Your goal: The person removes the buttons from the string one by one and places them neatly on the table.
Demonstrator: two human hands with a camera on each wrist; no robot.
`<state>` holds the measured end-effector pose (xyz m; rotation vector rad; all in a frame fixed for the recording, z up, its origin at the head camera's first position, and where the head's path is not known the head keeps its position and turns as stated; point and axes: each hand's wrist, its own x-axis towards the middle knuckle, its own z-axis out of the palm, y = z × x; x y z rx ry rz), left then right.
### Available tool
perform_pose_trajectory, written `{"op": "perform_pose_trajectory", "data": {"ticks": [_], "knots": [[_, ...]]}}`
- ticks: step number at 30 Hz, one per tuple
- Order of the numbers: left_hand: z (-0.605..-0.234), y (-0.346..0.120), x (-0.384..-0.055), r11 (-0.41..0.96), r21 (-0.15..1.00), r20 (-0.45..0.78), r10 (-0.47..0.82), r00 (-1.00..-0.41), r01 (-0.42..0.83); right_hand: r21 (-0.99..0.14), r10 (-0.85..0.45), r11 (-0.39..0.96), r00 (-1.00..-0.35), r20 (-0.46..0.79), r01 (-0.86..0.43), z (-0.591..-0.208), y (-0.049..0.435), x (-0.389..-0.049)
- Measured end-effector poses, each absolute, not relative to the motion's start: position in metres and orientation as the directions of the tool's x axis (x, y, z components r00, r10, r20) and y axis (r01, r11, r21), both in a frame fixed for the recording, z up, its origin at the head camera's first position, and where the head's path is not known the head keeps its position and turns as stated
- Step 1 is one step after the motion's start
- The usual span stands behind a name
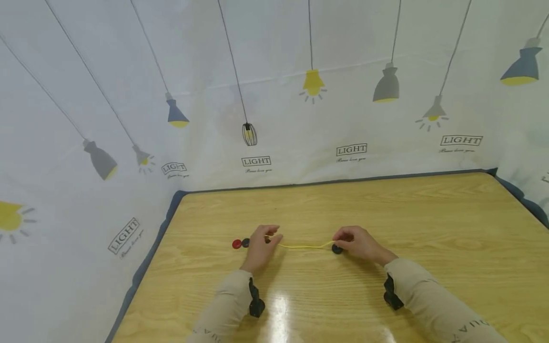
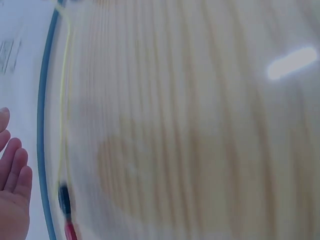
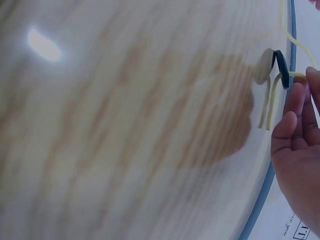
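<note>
A yellow string (image 1: 305, 247) runs across the table between the two hands. My right hand (image 1: 359, 244) pinches it between thumb and fingertips, beside a black button-like disc (image 3: 281, 69). The string passes through that disc, and a short loose end (image 3: 273, 102) hangs from its other side. Over the string's left part hovers my left hand (image 1: 260, 247), its fingers loosely bent and apart from the string in the left wrist view. Beyond that hand, a red disc (image 1: 237, 244) and a black disc (image 1: 246, 242) lie side by side; the hand partly hides this area.
The glossy wooden table (image 1: 429, 228) mirrors the disc and string. A dark blue edge (image 1: 300, 184) borders its back and sides. Behind stands a white cloth (image 1: 296, 119) printed with lamps.
</note>
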<state>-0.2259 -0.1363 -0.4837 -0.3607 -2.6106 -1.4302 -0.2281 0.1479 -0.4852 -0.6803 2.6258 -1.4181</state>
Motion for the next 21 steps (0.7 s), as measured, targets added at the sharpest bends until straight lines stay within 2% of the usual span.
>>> {"op": "perform_pose_trajectory", "data": {"ticks": [9, 16, 21], "knots": [[-0.491, -0.064, -0.226, 0.421, 0.849, 0.218, 0.272, -0.937, 0.319, -0.811, -0.433, 0.455, -0.887, 0.16, -0.368, -0.486, 0.15, -0.23], [-0.497, -0.04, -0.221, 0.417, 0.864, 0.148, 0.327, -0.933, 0.283, -0.816, -0.44, 0.447, -0.885, 0.155, -0.366, -0.483, 0.15, -0.229], [-0.498, -0.032, -0.218, 0.425, 0.846, 0.184, 0.335, -0.924, 0.323, -0.815, -0.445, 0.443, -0.881, 0.162, -0.374, -0.484, 0.15, -0.23]]}}
